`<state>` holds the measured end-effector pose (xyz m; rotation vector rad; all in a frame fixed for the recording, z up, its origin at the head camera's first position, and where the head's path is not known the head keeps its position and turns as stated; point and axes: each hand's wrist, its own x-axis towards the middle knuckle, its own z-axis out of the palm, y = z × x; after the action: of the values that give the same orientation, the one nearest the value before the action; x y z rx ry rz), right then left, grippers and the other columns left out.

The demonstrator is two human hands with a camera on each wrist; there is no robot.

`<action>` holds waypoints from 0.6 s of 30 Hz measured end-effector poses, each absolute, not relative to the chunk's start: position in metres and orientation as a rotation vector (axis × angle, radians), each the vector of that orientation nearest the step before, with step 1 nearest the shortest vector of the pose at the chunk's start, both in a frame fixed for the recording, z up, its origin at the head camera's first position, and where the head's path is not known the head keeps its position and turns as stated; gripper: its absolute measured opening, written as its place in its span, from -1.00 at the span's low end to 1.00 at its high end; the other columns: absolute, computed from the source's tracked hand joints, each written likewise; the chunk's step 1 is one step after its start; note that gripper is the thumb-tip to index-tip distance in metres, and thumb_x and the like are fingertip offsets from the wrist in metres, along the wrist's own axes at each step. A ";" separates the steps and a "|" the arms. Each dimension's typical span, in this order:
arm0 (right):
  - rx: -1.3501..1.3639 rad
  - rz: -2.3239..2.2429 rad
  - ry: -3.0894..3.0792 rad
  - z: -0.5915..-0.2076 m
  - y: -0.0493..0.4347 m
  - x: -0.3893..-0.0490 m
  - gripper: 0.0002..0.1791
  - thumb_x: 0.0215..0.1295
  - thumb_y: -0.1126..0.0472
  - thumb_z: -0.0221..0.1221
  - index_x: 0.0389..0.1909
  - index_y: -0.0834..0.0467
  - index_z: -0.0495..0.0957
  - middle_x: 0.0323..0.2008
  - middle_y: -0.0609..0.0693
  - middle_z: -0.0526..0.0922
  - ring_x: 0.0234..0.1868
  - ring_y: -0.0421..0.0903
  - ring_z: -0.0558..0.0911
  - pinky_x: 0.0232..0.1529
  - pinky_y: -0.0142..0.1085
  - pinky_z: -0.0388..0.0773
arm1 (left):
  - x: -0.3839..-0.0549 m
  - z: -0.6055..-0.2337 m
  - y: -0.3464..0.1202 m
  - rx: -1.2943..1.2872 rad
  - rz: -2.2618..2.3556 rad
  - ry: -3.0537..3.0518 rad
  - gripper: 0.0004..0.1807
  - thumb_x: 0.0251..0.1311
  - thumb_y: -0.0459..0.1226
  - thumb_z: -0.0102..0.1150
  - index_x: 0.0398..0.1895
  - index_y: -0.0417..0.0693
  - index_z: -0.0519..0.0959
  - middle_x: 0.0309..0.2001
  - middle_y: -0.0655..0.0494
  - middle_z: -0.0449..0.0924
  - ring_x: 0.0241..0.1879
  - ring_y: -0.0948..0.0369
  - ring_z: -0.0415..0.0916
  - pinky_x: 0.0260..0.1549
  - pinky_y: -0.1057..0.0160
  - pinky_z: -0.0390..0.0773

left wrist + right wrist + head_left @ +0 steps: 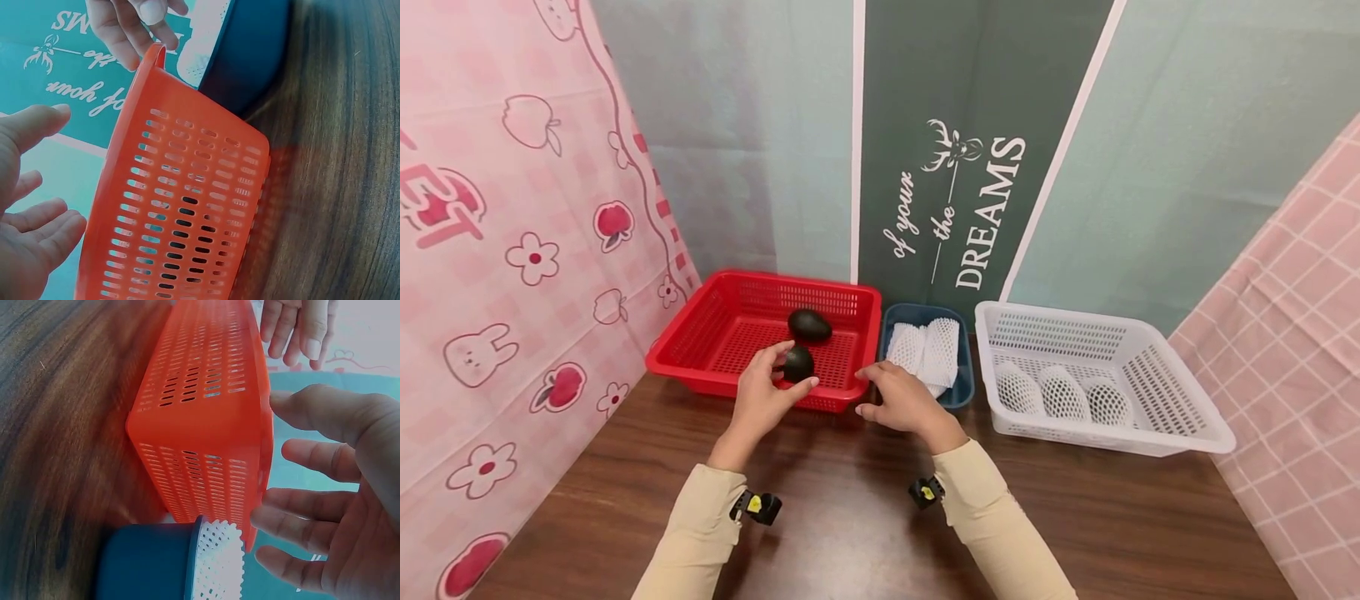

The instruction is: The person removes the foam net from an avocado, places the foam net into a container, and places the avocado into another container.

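A red basket (688, 358) holds two dark, oval fruits that look like avocados. One avocado (809, 325) lies toward the back, the other avocado (798, 365) nearer the front wall. My left hand (762, 390) hovers over the front rim, thumb and fingers spread around the nearer avocado in the head view. In the left wrist view that hand (28, 206) is above the rim with nothing in its grasp. My right hand (904, 400) is at the basket's front right corner, fingers apart and empty. Whether its fingertips touch the rim (265, 425) I cannot tell.
A small blue basket (966, 392) with white foam net sleeves (942, 350) stands right of the red one. Farther right, a white basket (1180, 437) contains three net-wrapped fruits (1064, 393). Wooden tabletop (842, 517) extends in front; printed curtains (805, 150) hang behind and at both sides.
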<state>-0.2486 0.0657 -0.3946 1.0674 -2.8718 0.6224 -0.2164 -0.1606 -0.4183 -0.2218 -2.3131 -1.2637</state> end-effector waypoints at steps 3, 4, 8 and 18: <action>1.072 0.627 -2.866 -0.394 0.067 -0.249 -0.48 0.04 0.12 0.32 0.05 0.21 0.50 -0.05 0.08 0.54 -0.05 -0.04 0.49 -0.05 -0.20 0.47 | -0.216 -0.417 -0.161 -0.228 -1.258 -2.314 -0.34 -0.15 -0.27 0.48 0.09 -0.21 0.45 -0.04 -0.13 0.46 -0.07 -0.02 0.45 -0.17 0.03 0.52; 1.076 0.631 -2.861 -0.394 0.067 -0.248 -0.48 0.04 0.12 0.32 0.05 0.21 0.50 -0.05 0.08 0.53 -0.05 -0.04 0.49 -0.05 -0.20 0.47 | -0.216 -0.417 -0.161 -0.229 -1.251 -2.314 -0.34 -0.15 -0.27 0.48 0.09 -0.22 0.44 -0.03 -0.14 0.46 -0.07 -0.03 0.45 -0.16 0.02 0.52; 1.071 0.639 -2.853 -0.393 0.072 -0.244 -0.47 0.03 0.12 0.33 0.04 0.22 0.50 -0.06 0.09 0.53 -0.06 -0.03 0.49 -0.07 -0.19 0.48 | -0.212 -0.416 -0.160 -0.234 -1.178 -2.368 -0.33 -0.13 -0.23 0.47 0.11 -0.21 0.44 -0.01 -0.15 0.46 -0.06 -0.03 0.42 -0.12 -0.03 0.48; 0.966 0.614 -2.863 -0.389 0.091 -0.237 -0.48 0.05 0.09 0.32 0.05 0.17 0.51 -0.02 0.08 0.52 0.00 0.00 0.49 -0.05 -0.09 0.46 | -0.201 -0.409 -0.150 -0.281 -0.910 -2.518 -0.38 -0.15 -0.14 0.46 0.04 -0.17 0.52 -0.03 -0.15 0.48 -0.01 -0.08 0.35 -0.09 -0.07 0.41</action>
<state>-0.2366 0.0913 -0.3889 0.9659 -2.8627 0.6138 -0.2010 -0.1501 -0.4088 -0.2809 -2.5181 -0.9099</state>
